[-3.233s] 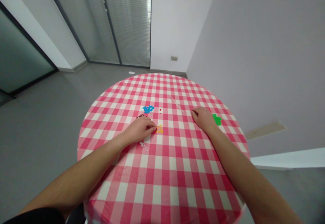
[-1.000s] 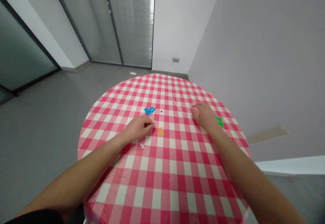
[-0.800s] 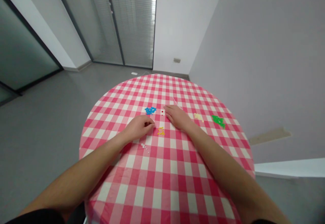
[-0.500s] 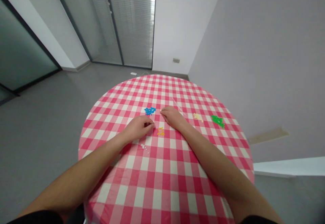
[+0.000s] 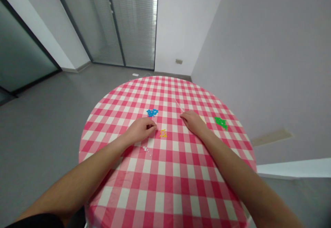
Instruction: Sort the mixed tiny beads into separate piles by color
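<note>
My left hand (image 5: pixel 141 130) rests on the checked cloth, thumb and fingers pinched together; whatever they hold, if anything, is too small to make out. Small yellow pieces (image 5: pixel 163 133) lie just right of its fingertips, and a cluster of blue pieces (image 5: pixel 152 112) sits just beyond it. Over to the right, my right hand (image 5: pixel 193 121) has its fingers closed at the near end of a thin pale strip (image 5: pixel 179 104). I cannot make out what is in those fingers. Cream-coloured pieces (image 5: pixel 203 119) show partly from behind this hand. Several small white pieces (image 5: pixel 145 149) are scattered nearer me.
A round table (image 5: pixel 165 181) carries the red-and-white checked cloth. Green pieces (image 5: pixel 221 123) lie in a pile on its right side. Behind stand glass partitions (image 5: pixel 134 24), with a white power strip (image 5: pixel 135 74) on the floor. A grey wall (image 5: pixel 271 66) rises at the right.
My right hand has moved right, from beside the blue pieces to the pale strip, and now partly covers the cream pieces. My left hand has stayed nearly still.
</note>
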{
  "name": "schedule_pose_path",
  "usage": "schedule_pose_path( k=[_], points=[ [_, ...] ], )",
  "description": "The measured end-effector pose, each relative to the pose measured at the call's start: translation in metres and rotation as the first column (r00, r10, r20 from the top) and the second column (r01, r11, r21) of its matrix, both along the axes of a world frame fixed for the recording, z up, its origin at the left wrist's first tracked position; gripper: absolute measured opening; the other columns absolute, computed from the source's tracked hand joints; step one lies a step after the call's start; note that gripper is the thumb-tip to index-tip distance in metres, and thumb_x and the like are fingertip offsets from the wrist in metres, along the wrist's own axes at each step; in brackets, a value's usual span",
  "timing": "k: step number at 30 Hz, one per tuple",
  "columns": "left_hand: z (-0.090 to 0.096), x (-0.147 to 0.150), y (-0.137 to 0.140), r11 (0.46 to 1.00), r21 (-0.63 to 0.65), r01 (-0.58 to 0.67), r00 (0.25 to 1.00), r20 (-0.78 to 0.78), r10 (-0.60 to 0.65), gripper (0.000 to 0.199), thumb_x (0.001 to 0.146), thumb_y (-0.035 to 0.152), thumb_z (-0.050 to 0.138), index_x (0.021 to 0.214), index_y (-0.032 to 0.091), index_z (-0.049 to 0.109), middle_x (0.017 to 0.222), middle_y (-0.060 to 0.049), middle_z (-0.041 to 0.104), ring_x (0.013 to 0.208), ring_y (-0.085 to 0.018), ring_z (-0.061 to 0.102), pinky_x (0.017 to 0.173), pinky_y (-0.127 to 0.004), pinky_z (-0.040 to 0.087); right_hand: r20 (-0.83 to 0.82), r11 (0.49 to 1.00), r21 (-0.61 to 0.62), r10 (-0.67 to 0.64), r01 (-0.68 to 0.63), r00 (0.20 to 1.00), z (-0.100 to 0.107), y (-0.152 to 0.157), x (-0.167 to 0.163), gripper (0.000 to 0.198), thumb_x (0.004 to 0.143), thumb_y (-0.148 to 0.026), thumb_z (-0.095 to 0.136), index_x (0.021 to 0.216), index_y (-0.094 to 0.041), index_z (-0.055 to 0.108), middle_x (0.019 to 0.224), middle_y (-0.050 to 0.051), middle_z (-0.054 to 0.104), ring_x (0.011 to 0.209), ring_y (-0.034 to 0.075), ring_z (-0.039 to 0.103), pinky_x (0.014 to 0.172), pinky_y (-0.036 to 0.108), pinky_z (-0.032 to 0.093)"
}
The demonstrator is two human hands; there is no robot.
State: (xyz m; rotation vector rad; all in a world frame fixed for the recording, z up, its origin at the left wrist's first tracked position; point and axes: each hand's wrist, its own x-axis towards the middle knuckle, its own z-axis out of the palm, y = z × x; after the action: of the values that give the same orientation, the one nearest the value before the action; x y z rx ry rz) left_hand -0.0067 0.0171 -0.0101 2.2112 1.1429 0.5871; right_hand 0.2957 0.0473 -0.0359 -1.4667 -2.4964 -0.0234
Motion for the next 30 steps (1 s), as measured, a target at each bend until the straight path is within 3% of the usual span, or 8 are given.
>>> schedule_pose_path(
  k=[9,14,16,18,22,25,30],
  points=[
    [-0.001,-0.002,0.002,1.000,-0.001,-0.024,1.000,0.010,0.024,0.019,0.089,0.026,0.056,0.082,0.020,0.073,0.081,-0.004,0.071,0.073,-0.017,0.062,0.067,-0.031,0.044,0.098,0.989,-0.016,-0.146,0.149,0.984,0.005,0.004,0.020,0.028,0.097,-0.015,0.046,0.090,-0.015,0.073,0.092,0.013,0.073,0.088,0.025,0.063,0.080,0.034,0.047],
    [0.000,-0.003,0.002,1.000,-0.005,-0.029,0.999,0.027,0.030,0.019,0.089,0.023,0.056,0.079,0.020,0.072,0.082,-0.004,0.071,0.075,-0.017,0.063,0.069,-0.032,0.045,0.046,0.986,0.030,-0.163,0.162,0.986,0.014,-0.005,0.003,0.027,0.098,-0.018,0.046,0.092,-0.016,0.072,0.097,0.013,0.073,0.092,0.026,0.064,0.085,0.038,0.048],
    [-0.001,-0.004,0.003,0.999,0.001,-0.032,0.999,0.025,0.032,0.019,0.089,0.024,0.056,0.079,0.020,0.072,0.083,-0.004,0.071,0.075,-0.017,0.063,0.069,-0.032,0.045,-0.036,0.996,0.009,-0.094,0.094,0.995,0.017,-0.014,-0.016,0.024,0.098,-0.023,0.047,0.097,-0.017,0.071,0.101,0.013,0.073,0.094,0.026,0.064,0.087,0.040,0.049],
    [-0.002,-0.005,0.003,0.999,0.014,-0.032,0.999,0.028,0.032,0.019,0.089,0.024,0.056,0.080,0.020,0.072,0.082,-0.004,0.071,0.075,-0.017,0.062,0.069,-0.031,0.045,-0.124,0.994,-0.056,0.088,-0.095,0.988,0.018,-0.025,-0.040,0.022,0.096,-0.030,0.054,0.106,-0.017,0.069,0.109,0.012,0.072,0.100,0.026,0.064,0.090,0.040,0.050],
    [-0.004,-0.005,0.004,0.999,0.032,-0.029,0.999,0.045,0.027,0.020,0.089,0.022,0.055,0.082,0.019,0.074,0.082,-0.003,0.071,0.075,-0.016,0.063,0.070,-0.029,0.044,-0.194,0.925,-0.075,0.353,-0.373,0.915,0.010,-0.043,-0.080,0.026,0.097,-0.031,0.056,0.115,-0.017,0.066,0.116,0.012,0.070,0.109,0.025,0.062,0.096,0.040,0.050],
    [-0.004,-0.005,0.005,0.999,0.032,-0.029,0.999,0.046,0.027,0.020,0.088,0.022,0.055,0.081,0.019,0.074,0.081,-0.002,0.071,0.075,-0.016,0.063,0.069,-0.028,0.043,-0.147,0.905,-0.009,0.420,-0.426,0.896,0.001,-0.049,-0.091,0.024,0.099,-0.028,0.052,0.110,-0.015,0.068,0.115,0.013,0.069,0.108,0.025,0.063,0.095,0.040,0.051],
    [-0.005,-0.005,0.004,0.999,0.030,-0.014,0.999,0.053,0.012,0.019,0.088,0.023,0.056,0.081,0.019,0.074,0.080,-0.003,0.071,0.074,-0.016,0.062,0.068,-0.029,0.043,-0.082,0.908,0.016,0.418,-0.418,0.905,-0.002,-0.050,-0.083,0.025,0.101,-0.021,0.046,0.096,-0.017,0.070,0.101,0.010,0.072,0.097,0.021,0.066,0.087,0.034,0.054]
  ],
)
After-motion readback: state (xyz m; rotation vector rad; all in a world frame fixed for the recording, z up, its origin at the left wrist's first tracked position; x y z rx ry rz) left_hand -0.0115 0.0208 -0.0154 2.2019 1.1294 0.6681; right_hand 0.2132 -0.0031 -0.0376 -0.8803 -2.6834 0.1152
